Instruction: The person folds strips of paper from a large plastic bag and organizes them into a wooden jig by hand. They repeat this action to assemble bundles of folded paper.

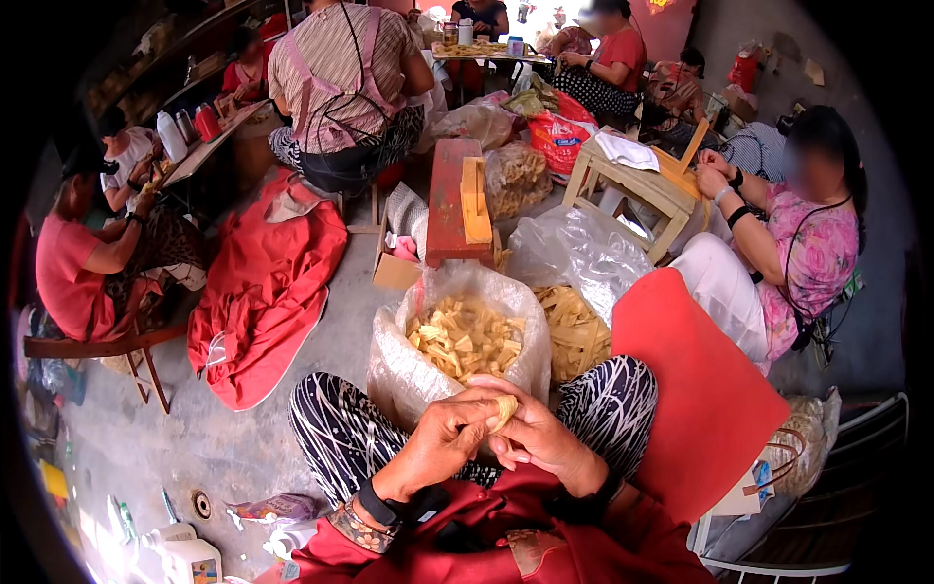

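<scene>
Between my two hands is a small folded pale-yellow strip (pixel 503 413), in front of my lap. My left hand (pixel 446 438) pinches it from the left with thumb and forefinger. From the other side, my right hand (pixel 546 432) holds it, fingers curled around and partly under it. Just beyond the hands stands a white woven-plastic sack (pixel 394 358) with its mouth rolled open. Inside lie many short folded yellow pieces (pixel 467 332). To the right of this sack, loose flat yellow strips (pixel 576 328) lie under clear plastic sheeting (pixel 584 252).
A red bench (pixel 456 197) carrying a wooden block fixture (pixel 476 204) stands beyond the sack. Red cloth (pixel 266 292) covers floor on the left; a red panel (pixel 686 394) is by my right knee. A co-worker (pixel 795 241) sits right, beside a wooden stool (pixel 635 182). Others sit farther back.
</scene>
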The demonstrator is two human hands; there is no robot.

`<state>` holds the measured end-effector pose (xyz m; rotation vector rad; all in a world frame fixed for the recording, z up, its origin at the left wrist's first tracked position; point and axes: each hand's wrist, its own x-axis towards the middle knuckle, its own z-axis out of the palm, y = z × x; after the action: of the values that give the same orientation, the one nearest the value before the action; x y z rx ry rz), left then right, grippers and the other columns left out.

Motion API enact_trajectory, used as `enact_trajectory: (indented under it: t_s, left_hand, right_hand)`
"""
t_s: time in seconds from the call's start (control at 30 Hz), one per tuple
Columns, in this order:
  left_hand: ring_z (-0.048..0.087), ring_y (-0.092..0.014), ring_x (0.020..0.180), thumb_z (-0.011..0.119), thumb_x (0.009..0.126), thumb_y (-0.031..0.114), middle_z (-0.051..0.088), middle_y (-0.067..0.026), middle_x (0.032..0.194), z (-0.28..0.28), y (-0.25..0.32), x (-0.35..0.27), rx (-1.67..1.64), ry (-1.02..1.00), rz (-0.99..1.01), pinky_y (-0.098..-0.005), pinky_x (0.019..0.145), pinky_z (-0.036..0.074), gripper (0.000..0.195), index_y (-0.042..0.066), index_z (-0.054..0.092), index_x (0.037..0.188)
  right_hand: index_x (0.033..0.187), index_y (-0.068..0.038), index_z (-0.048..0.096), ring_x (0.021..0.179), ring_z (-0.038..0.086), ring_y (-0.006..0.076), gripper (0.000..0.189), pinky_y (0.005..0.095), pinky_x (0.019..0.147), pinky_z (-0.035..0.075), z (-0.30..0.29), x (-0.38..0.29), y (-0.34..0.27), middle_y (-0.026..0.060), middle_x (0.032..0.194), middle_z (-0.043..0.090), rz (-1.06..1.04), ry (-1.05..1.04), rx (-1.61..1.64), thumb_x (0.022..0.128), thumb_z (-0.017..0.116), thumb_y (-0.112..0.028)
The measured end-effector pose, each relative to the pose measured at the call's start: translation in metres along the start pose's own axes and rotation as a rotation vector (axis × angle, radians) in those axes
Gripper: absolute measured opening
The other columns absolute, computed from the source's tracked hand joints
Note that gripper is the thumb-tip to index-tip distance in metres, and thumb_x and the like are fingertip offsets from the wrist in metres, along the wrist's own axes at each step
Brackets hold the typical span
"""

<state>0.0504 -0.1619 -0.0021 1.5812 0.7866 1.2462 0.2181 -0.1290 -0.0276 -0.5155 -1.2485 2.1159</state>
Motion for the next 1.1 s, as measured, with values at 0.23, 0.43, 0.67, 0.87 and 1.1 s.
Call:
enact_trajectory:
  t_s: [0.23,0.43,0.67,0.87,1.1]
  left_hand:
    - [0.05,-0.004,0.055,0.058,0.087,-0.001,0.06,-0.0045,0.082,0.015,-0.017,-0.005,-0.241,0.326,-0.257,-0.0178,0.05,0.041,0.005,-0.003,0.063,0.087]
    - [0.049,-0.005,0.052,0.06,0.087,0.002,0.059,-0.0029,0.075,0.023,-0.027,0.003,-0.351,0.52,-0.188,-0.0175,0.047,0.04,0.008,0.001,0.055,0.094]
    - [0.047,-0.005,0.05,0.058,0.091,0.009,0.057,-0.0015,0.073,0.027,-0.02,0.017,-0.653,0.545,-0.363,-0.0175,0.045,0.038,0.008,0.005,0.051,0.092]
    - [0.044,-0.002,0.05,0.055,0.094,0.016,0.052,0.0029,0.066,0.021,-0.029,0.012,-0.535,0.535,-0.392,-0.0165,0.044,0.036,0.013,0.006,0.051,0.087]
    - [0.044,-0.003,0.049,0.052,0.095,0.014,0.052,0.0013,0.066,0.029,-0.045,-0.002,-0.504,0.439,-0.339,-0.0185,0.044,0.035,0.013,0.005,0.05,0.086]
  right_hand:
    - [0.103,-0.001,0.056,0.087,0.059,0.0138,0.024,0.0285,0.074,0.049,-0.017,-0.006,0.017,0.0026,0.096,0.061,0.041,0.112,-0.136,0.086,0.062,-0.016]
    - [0.091,-0.002,0.053,0.05,0.047,0.0035,0.008,0.0175,0.045,0.039,0.004,-0.003,0.015,0.0021,0.07,0.059,-0.384,0.424,-0.661,0.088,0.059,-0.006]
    - [0.091,-0.001,0.056,0.059,0.056,0.0117,0.019,0.0242,0.052,0.045,0.013,-0.001,0.013,0.0054,0.07,0.057,-0.731,0.56,-0.991,0.076,0.068,0.003]
    - [0.1,-0.002,0.059,0.066,0.06,0.0242,0.029,0.031,0.06,0.049,0.021,0.002,0.004,0.0109,0.079,0.059,-0.746,0.371,-1.088,0.073,0.07,0.0]
    - [0.093,-0.002,0.063,0.065,0.06,0.0216,0.023,0.0291,0.056,0.049,0.015,0.009,0.008,0.0096,0.08,0.059,-0.79,0.421,-1.144,0.072,0.065,0.007]
